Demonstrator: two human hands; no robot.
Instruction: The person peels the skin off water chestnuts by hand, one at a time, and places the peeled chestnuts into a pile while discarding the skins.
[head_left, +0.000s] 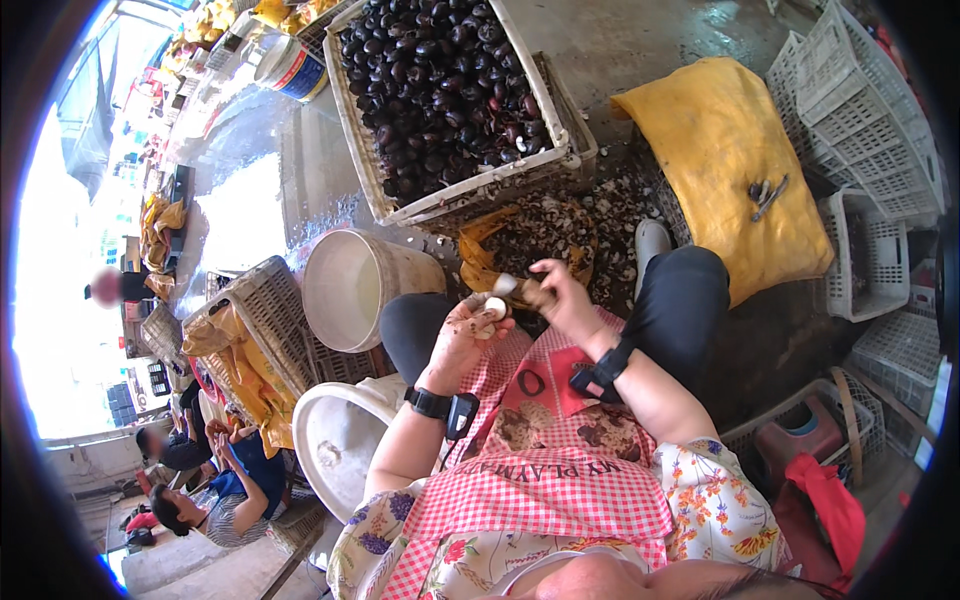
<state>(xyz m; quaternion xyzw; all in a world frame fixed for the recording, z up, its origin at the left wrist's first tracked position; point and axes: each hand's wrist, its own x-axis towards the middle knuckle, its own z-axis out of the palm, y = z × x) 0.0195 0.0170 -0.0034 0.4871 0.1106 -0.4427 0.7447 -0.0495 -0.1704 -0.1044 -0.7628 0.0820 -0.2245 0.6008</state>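
Observation:
My left hand (463, 334) is raised over my lap, its fingers closed around pale peeled water chestnuts (495, 306). Close by on the right, my right hand (566, 300) is blurred and bent at the fingers; whether it grips a tool cannot be made out. A blurred whitish object (504, 283) shows just above the left fingertips. Beyond both hands, dark unpeeled water chestnuts (442, 97) fill a plastic crate (472, 189). Dark and white peelings (600, 225) lie between my knees and the crate, some around a crumpled yellow bag (474, 259).
A white bucket (409, 274) stands left of my knee, with a lidded pail (341, 442) nearer me. On the right, a yellow sack (720, 150) bears small narrow tools (769, 199). Stacked crates (862, 105) line the far right. Another person (232, 510) sits at lower left.

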